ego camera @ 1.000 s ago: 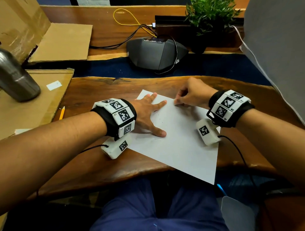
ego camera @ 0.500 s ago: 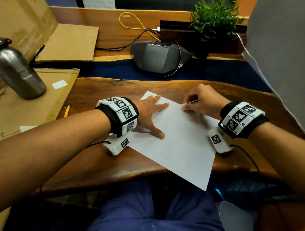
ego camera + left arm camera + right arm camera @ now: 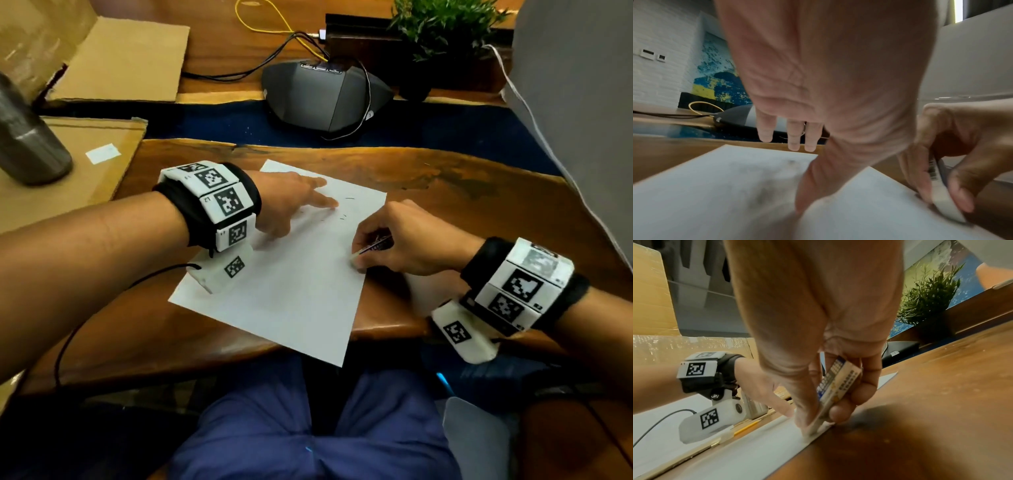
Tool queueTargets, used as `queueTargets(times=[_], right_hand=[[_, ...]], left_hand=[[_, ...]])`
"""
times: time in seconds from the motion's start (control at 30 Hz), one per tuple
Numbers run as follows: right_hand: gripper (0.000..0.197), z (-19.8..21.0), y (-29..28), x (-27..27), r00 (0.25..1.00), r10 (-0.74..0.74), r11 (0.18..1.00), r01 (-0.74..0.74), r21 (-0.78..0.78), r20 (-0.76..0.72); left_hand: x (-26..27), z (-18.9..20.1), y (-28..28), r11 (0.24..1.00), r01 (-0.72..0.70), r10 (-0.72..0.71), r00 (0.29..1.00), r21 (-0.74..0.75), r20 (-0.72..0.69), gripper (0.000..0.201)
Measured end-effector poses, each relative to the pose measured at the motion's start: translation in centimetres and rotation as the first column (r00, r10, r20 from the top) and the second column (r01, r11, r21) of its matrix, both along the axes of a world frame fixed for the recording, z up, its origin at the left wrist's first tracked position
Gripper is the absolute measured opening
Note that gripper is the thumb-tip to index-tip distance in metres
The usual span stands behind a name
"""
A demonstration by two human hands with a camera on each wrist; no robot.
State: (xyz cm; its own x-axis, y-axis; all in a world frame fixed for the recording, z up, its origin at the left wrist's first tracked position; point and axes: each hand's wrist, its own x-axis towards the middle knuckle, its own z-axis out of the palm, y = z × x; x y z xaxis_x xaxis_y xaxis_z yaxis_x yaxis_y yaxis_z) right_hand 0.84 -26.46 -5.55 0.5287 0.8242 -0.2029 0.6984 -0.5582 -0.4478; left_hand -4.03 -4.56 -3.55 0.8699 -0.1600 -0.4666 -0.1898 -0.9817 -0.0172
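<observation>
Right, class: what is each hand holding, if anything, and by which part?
The right hand pinches an eraser by its printed sleeve, its bare white end on the paper. The left hand holds nothing; it rests open on the paper.

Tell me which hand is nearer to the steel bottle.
Left. The left hand rests on the paper, on the side toward the steel bottle; the right hand holds the eraser at the paper's right edge, farther off.
</observation>
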Motion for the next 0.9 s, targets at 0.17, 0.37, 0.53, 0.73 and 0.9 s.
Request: queueTargets(times=[0.17,0.37,0.53,0.73,0.9], right_hand=[[0.019,0.2,-0.1,0.5,1.0,-0.002,1.0,0.002,0.011,0.022],[0.018,1.0,0.8,3.5,0.984,-0.162,0.983,0.168,0.079,-0.067],[0.016,0.2,1.8,4.7,0.993,-0.086,0.996,0.086,0.003,-0.086],[0.017,-0.5,2.0,4.4,0.997,-0.063,0.996,0.066,0.055,-0.05],[0.014,0.4,2.8,4.3,0.995,0.047,0.997,-0.052,-0.053,-0.085]], left_hand=[[-0.6,-0.4,-1.5,0.988,-0.02,0.02,1.0,-0.156,-0.001,0.087],[-1.4,-1.9,-2.0,0.98,-0.069,0.069,0.998,-0.187,-0.008,0.113],[-1.2,-2.4,-1.7,0.976,-0.092,0.092,0.996,-0.197,-0.013,0.118],[-1.2,-2.6,-1.5,0.977,-0.098,0.092,0.995,-0.189,-0.039,0.122],[-1.2,-2.4,-1.7,0.979,-0.094,0.087,0.995,-0.181,-0.047,0.12]])
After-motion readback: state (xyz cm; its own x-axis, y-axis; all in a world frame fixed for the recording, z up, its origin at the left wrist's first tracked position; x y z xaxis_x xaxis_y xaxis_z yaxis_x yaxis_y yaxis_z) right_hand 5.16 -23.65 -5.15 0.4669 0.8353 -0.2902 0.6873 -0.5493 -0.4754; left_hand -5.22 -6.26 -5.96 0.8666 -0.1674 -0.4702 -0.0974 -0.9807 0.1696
